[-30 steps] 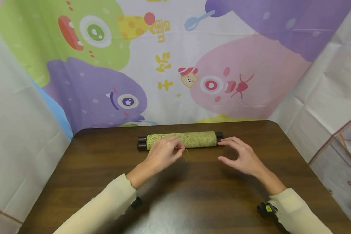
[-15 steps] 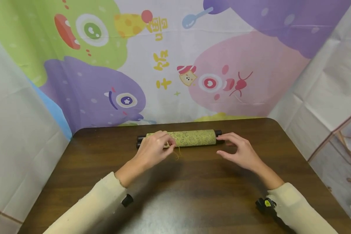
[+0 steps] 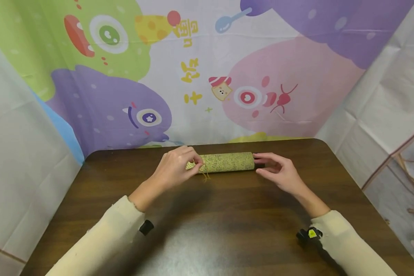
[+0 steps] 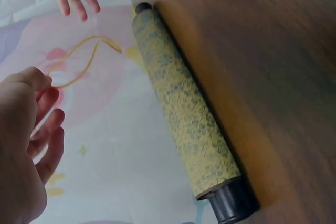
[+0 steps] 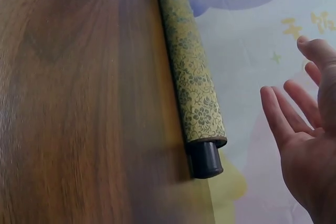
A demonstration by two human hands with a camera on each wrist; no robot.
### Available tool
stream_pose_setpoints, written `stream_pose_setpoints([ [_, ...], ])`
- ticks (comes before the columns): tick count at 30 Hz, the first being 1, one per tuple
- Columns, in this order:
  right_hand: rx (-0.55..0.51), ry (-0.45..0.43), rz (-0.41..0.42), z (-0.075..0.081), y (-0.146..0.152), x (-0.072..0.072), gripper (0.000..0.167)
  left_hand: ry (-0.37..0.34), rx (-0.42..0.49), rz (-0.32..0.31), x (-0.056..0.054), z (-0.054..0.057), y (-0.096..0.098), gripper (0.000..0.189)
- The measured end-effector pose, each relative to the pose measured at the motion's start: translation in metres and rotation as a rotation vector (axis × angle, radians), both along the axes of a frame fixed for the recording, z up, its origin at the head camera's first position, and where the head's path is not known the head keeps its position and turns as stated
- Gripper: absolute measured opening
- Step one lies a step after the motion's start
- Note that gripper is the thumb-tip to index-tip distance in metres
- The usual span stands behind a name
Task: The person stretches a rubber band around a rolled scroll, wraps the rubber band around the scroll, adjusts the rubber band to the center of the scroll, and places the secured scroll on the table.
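A rolled-up hanging scroll [image 3: 229, 162], covered in yellow-green floral brocade, lies sideways near the table's back edge. Its black roller end [image 5: 206, 160] sticks out in the right wrist view. Over the scroll's left part, my left hand [image 3: 172, 166] pinches a thin yellow cord [image 4: 79, 74] between thumb and index finger. The cord's loose end dangles below the fingers, in front of the scroll. At the scroll's right end is my right hand [image 3: 281, 170], fingers apart and gently bent, fingertips right by the roller end. My left hand hides the scroll's left end in the head view.
The scroll lies on a dark brown wooden table [image 3: 220, 230]. Behind it hangs a white cloth [image 3: 196, 126] printed with cartoon monsters. Pale panels [image 3: 396, 111] flank the table on both sides. A small black device sits at each wrist.
My left hand has moved left along the scroll, still pinching the cord. The right hand stays by the right end, its fingers now covering more of the roller end.
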State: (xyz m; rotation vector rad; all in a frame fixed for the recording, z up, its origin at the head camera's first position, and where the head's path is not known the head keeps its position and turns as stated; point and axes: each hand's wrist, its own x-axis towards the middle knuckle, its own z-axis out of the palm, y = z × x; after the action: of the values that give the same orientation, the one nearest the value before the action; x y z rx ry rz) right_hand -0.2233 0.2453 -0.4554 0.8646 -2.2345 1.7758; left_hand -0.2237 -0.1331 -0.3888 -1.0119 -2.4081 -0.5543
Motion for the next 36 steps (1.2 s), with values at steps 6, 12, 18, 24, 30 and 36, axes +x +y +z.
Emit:
stream_pose_setpoints([
  [6,-0.039,-0.052,0.01,0.0,-0.004,0.0,0.046,0.058,-0.021,-0.07,-0.005,0.005,-0.007,0.008],
  [12,-0.044,-0.074,-0.001,0.0,-0.008,0.002,0.043,0.083,-0.027,-0.102,-0.006,0.007,-0.01,0.01],
  [18,-0.044,-0.071,0.007,0.0,-0.011,0.004,0.042,0.017,0.005,-0.171,-0.009,0.006,-0.012,0.009],
  [24,-0.052,-0.066,0.004,-0.001,-0.012,0.005,0.041,-0.007,0.029,-0.238,-0.013,0.005,-0.011,0.011],
  [30,-0.06,-0.068,0.0,-0.003,-0.011,0.005,0.04,0.03,0.043,-0.268,-0.014,0.005,-0.011,0.016],
  [36,-0.074,-0.074,0.005,-0.005,-0.01,0.005,0.039,0.058,0.052,-0.267,-0.014,0.004,-0.011,0.014],
])
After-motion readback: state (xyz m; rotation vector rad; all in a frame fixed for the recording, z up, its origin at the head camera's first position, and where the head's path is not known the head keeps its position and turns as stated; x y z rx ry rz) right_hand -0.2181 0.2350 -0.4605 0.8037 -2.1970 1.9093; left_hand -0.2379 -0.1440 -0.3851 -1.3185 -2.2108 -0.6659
